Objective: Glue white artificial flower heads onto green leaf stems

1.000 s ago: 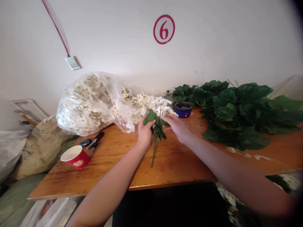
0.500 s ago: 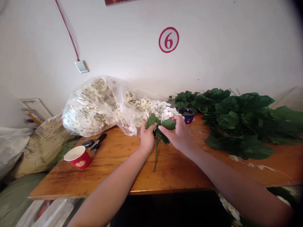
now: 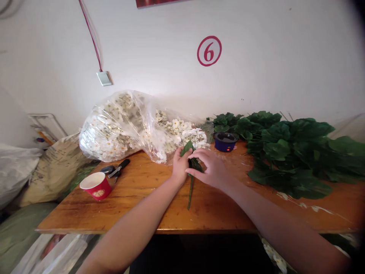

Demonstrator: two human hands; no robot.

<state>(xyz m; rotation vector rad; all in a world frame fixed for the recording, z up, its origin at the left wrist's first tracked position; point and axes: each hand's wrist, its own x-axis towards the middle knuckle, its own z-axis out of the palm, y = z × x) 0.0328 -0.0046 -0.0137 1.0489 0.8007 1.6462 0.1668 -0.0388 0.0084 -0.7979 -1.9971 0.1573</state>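
My left hand [image 3: 180,166] is closed round the upper stem of a leafy flower stem [image 3: 190,192], whose bare green end points down over the wooden table [image 3: 137,205]. A green leaf shows above my left thumb, and white flowers [image 3: 196,137] lie just beyond. My right hand [image 3: 209,167] is beside the same stem, its fingers curved over the dark leaves with the thumb and fingertips apart. Part of the leaves is hidden behind it.
A clear bag of white flowers [image 3: 111,129] lies at the back left. Nearer are a red paper cup [image 3: 99,190] and small cutters [image 3: 116,171]. A blue pot [image 3: 225,142] stands behind my right hand, with piled green leaves [image 3: 288,148] to the right.
My right hand has moved down the stem from the upper leaf, and its fingers have come over the lower leaves. The view has shifted slightly, and the blue pot shows more fully.
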